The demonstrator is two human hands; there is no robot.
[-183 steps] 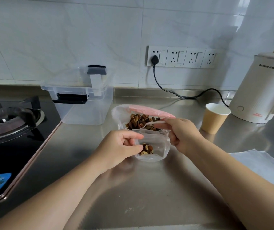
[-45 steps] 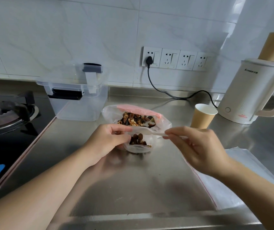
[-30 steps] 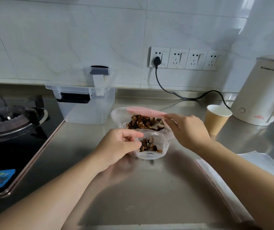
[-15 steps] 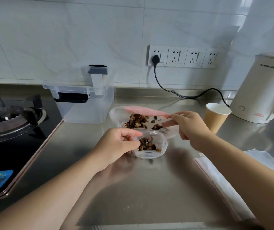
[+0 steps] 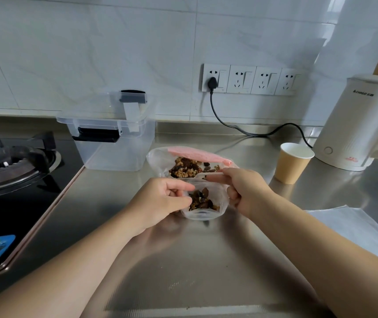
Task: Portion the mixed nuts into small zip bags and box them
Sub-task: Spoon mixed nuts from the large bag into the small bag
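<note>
A small clear zip bag [image 5: 202, 212] with some mixed nuts [image 5: 200, 199] stands on the steel counter. My left hand [image 5: 160, 200] pinches its left rim and holds the mouth apart. Just behind it lies a large clear bag [image 5: 158, 157] with a pink zip strip, open and holding a heap of nuts [image 5: 186, 167]. My right hand [image 5: 245, 191] pinches the handle of a white plastic spoon [image 5: 208, 175] across the small bag's mouth, and its lower fingers lie against the bag's right side. The spoon's bowl is hard to make out. A clear plastic box [image 5: 114, 145] stands at the back left.
A gas stove [image 5: 11, 161] fills the left side. A paper cup [image 5: 294, 162] and a white electric kettle [image 5: 353, 125] stand at the right, with the kettle's cord [image 5: 229, 127] running to the wall sockets. Flat spare zip bags [image 5: 355, 226] lie by my right forearm.
My right hand has come down and back from the large bag's mouth to the small bag's rim with the spoon. My left hand has kept its hold on the small bag.
</note>
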